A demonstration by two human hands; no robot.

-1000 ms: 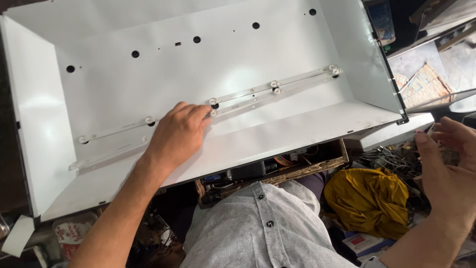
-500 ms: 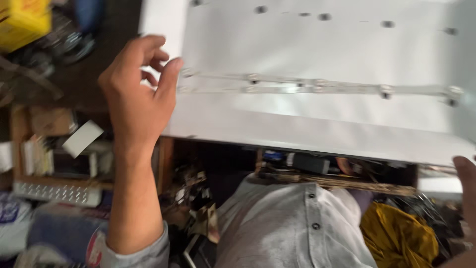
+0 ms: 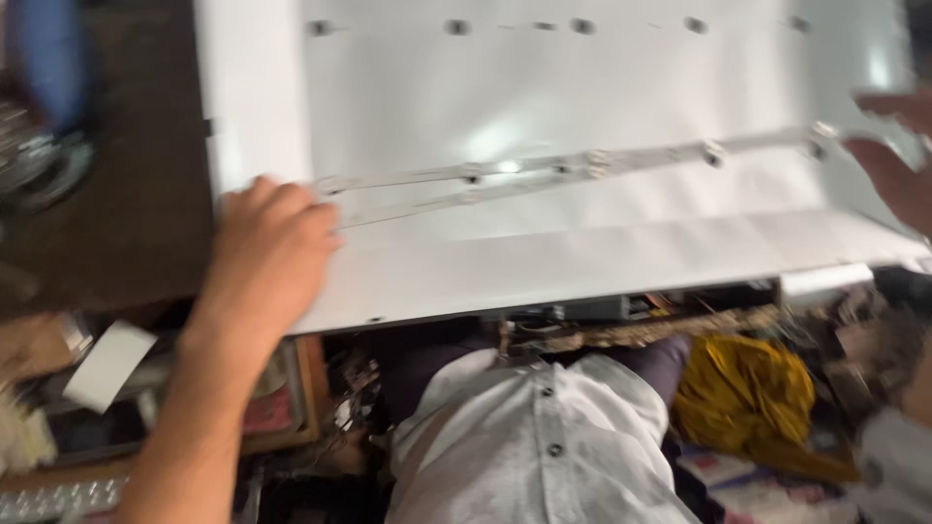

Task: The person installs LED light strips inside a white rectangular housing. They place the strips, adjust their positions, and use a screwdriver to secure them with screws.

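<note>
A large white tray-shaped panel (image 3: 582,262) with sloped sides fills the upper part of the head view. Two thin pale strips (image 3: 544,170) with small round lenses run across its floor. My left hand (image 3: 267,257) rests on the panel's near left corner, fingers curled over the sloped edge close to the strips' left ends. My right hand (image 3: 898,170) enters from the right edge, fingers spread, at the right end of the strips and the panel's right side. The picture is blurred by motion.
Below the panel are my light grey buttoned shirt (image 3: 534,446), a yellow cloth (image 3: 743,393), a wooden frame with cluttered parts (image 3: 291,388), and a white rectangular piece (image 3: 107,364) at the left. Dark floor lies at the upper left.
The view swung left, then partway back. My left hand slid from the middle of the strips to the panel's left corner. My right hand rose from the lower right to the panel's right end.
</note>
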